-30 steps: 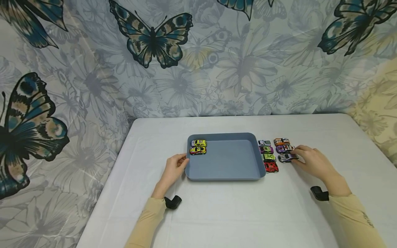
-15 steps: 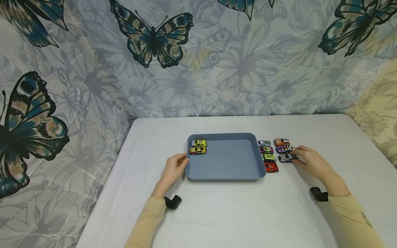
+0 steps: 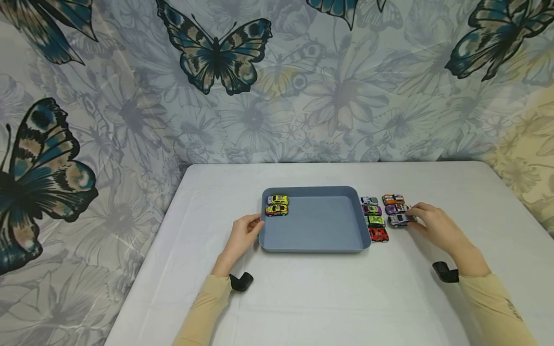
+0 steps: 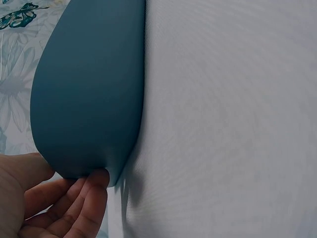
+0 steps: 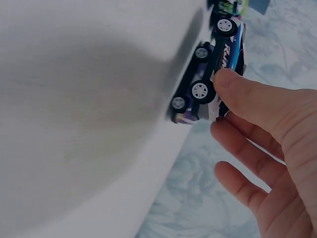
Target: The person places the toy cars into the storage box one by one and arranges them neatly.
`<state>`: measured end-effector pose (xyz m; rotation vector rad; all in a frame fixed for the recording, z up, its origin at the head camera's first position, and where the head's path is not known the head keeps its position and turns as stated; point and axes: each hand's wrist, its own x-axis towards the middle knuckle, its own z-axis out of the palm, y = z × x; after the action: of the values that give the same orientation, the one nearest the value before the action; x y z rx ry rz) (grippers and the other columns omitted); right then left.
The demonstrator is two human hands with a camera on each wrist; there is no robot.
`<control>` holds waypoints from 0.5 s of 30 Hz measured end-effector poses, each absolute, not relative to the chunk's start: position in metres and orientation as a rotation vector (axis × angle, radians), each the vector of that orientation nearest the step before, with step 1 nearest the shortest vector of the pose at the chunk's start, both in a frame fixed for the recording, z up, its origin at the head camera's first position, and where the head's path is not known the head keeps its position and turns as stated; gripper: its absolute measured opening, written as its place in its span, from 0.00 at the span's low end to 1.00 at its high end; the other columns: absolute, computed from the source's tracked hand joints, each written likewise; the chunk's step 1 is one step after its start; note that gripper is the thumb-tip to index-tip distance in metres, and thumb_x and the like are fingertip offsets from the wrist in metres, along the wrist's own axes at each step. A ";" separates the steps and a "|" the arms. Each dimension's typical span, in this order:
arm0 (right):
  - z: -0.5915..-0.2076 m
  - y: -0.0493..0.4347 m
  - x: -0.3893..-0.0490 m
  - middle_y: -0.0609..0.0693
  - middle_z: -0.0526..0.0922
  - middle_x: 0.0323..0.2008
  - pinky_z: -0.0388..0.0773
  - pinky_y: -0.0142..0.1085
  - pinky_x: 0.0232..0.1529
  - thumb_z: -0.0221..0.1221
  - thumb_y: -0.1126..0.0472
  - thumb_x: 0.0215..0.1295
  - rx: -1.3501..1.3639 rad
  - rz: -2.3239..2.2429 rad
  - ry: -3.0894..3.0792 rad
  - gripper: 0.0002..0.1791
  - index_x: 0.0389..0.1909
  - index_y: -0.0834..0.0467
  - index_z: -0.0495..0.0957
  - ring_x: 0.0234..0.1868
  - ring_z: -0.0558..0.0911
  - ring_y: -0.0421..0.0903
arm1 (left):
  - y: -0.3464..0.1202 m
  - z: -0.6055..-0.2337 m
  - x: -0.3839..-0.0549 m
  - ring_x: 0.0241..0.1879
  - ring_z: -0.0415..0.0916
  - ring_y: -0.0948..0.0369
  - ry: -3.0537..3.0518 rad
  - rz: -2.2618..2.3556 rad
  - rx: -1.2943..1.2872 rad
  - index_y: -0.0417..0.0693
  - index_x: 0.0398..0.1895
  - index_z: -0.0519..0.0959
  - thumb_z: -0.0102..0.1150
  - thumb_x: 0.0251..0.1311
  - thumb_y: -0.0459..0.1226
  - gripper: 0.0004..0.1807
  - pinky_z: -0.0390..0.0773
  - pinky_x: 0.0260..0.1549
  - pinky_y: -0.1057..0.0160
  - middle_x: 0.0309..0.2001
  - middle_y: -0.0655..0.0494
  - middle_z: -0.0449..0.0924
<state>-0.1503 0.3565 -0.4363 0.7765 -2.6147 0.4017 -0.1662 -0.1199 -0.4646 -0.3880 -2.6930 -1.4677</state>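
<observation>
My left hand (image 3: 243,235) grips the left edge of a blue-grey tray (image 3: 322,218). In the left wrist view its thumb is by the rim and its fingers are against the tray's outer end. At the right, my right hand (image 3: 437,228) pinches a dark-and-white toy car (image 5: 232,54) between thumb and fingers; lettering and wheels show in the right wrist view. Whether this car touches the table cannot be told. Just behind it stand a purple toy car (image 3: 396,208) and an orange one (image 3: 393,198). Two yellow toy cars (image 3: 277,210) sit in the tray's far left corner.
Along the tray's right side runs a column of several toy cars, with a red one (image 3: 379,234) nearest and a lime green one (image 3: 375,221) behind it. A white cloth covers the table (image 3: 311,298). Butterfly-patterned fabric (image 3: 277,120) hangs behind.
</observation>
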 end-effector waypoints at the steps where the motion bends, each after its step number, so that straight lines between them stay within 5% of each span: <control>1: -0.435 0.356 -0.151 0.60 0.78 0.29 0.77 0.51 0.29 0.70 0.79 0.32 0.786 0.395 -2.600 0.17 0.29 0.70 0.79 0.28 0.79 0.58 | -0.120 -0.464 -0.166 0.35 0.77 0.58 -2.695 -1.465 -0.389 0.29 0.51 0.75 0.55 0.63 0.34 0.17 0.79 0.33 0.67 0.36 0.46 0.80; 15: -0.401 0.321 -0.154 0.57 0.79 0.29 0.74 0.49 0.25 0.71 0.74 0.34 0.830 0.309 -2.556 0.17 0.31 0.67 0.80 0.26 0.78 0.53 | -0.121 -0.465 -0.166 0.35 0.77 0.58 -2.699 -1.470 -0.395 0.29 0.52 0.75 0.55 0.63 0.34 0.18 0.79 0.33 0.67 0.36 0.46 0.79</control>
<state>-0.1544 0.3212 -0.4011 0.8303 -2.5563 0.3087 -0.1659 -0.1206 -0.4653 -0.3946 -2.6994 -1.4700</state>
